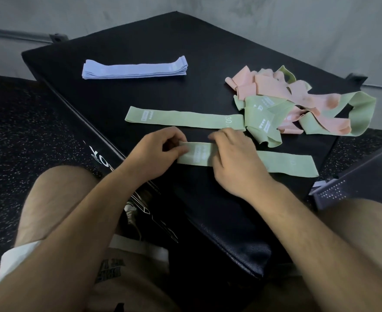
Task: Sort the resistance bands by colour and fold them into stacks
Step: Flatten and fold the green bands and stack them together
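Note:
A green band (284, 164) lies flat near the front of the black padded block (140, 41). My left hand (156, 149) pinches its left end. My right hand (232, 154) rests on the band just right of that end, fingers curled over its upper edge. Another green band (185, 117) lies flat and straight just beyond my hands. At the back left sits a neat stack of light blue bands (136, 68). On the right a tangled heap of pink bands (273, 86) and green bands (262, 118) lies mixed together.
The block's front left edge runs diagonally past my knees, with speckled rubber floor (16, 131) to the left. A dark perforated object (354, 181) stands at the right by the block's corner. A grey wall (275, 23) rises behind.

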